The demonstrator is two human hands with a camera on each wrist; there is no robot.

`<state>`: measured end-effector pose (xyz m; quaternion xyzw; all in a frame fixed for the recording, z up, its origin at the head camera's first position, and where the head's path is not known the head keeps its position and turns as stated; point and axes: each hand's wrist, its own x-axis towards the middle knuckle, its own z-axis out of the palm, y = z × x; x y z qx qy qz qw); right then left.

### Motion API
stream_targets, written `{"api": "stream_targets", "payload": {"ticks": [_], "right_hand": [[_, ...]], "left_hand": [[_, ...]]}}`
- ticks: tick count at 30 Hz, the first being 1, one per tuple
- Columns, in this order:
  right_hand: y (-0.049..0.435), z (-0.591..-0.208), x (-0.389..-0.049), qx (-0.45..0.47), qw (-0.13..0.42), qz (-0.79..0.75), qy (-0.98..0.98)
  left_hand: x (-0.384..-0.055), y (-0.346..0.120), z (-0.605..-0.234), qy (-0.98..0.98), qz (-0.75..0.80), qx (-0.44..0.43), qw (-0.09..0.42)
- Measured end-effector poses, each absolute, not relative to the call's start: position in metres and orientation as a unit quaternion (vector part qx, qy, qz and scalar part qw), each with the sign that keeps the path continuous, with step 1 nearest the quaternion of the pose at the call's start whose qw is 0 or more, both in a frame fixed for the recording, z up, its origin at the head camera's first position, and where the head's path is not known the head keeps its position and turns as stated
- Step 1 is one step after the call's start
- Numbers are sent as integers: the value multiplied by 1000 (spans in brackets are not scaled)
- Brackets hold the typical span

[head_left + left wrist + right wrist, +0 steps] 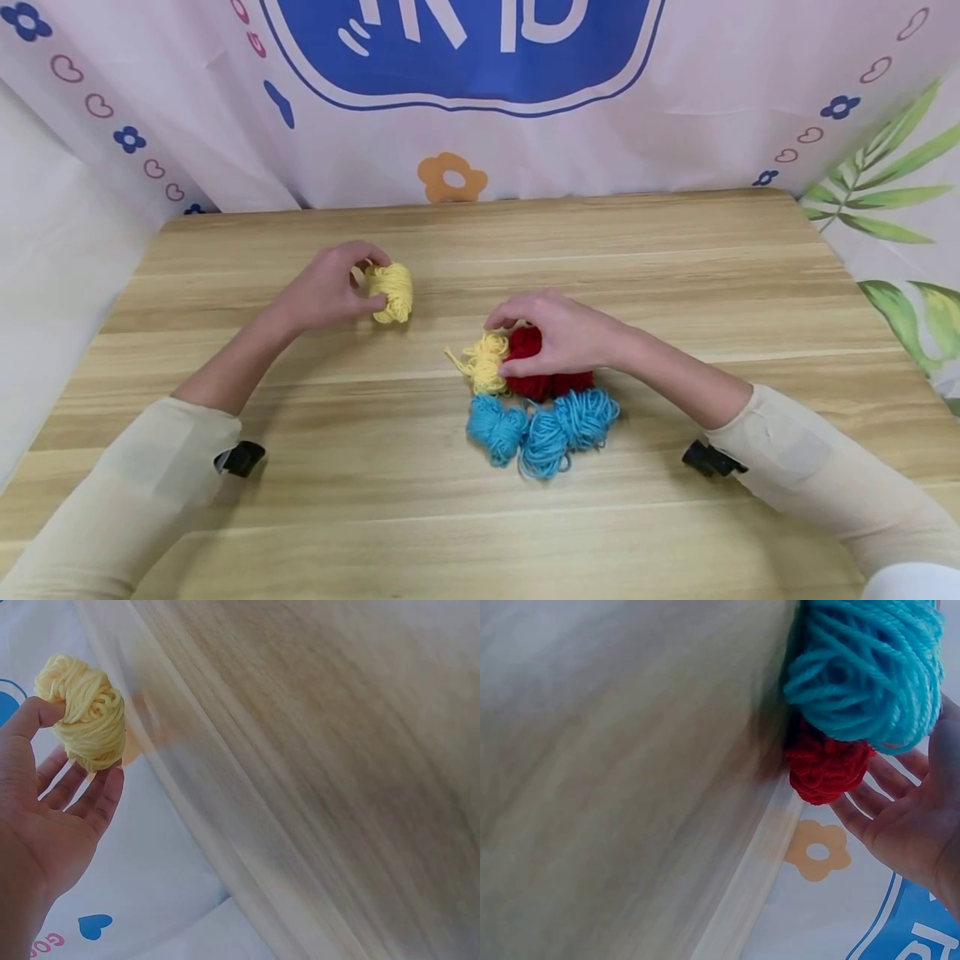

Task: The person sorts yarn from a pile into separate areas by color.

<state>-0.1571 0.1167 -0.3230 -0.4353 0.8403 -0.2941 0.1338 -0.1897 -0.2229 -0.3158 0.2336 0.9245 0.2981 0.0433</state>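
My left hand point(330, 283) pinches a small yellow ball of yarn point(393, 293) between thumb and fingers, left of the other yarn. In the left wrist view, that yellow yarn point(91, 712) shows its wound loops between thumb and fingertips. My right hand point(566, 333) reaches over dark red yarn point(527, 379), its thumb and forefinger on either side of a second yellow ball of yarn point(486, 363) with a loose strand end. Blue yarn bundles point(566, 429) lie just in front. The right wrist view has blue yarn point(866, 671) and red yarn point(829, 765) hiding some fingertips.
The yarn is on a wood-grain table point(337, 500). A printed white cloth point(600, 150) hangs along its far edge, with leaf prints at the right. Black wrist cameras point(240, 458) sit at both sleeve cuffs.
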Motion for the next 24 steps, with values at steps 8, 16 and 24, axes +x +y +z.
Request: {"api": "stream_targets", "payload": {"ticks": [8, 16, 24], "right_hand": [[116, -324, -157, -437, 129, -290, 841], [114, -325, -156, -440, 131, -290, 840], [112, -326, -156, -446, 128, -278, 841]], "left_hand": [[-193, -224, -317, 926, 298, 229, 43], [-198, -226, -317, 930, 291, 221, 47], [-202, -229, -317, 935, 290, 199, 49]]}}
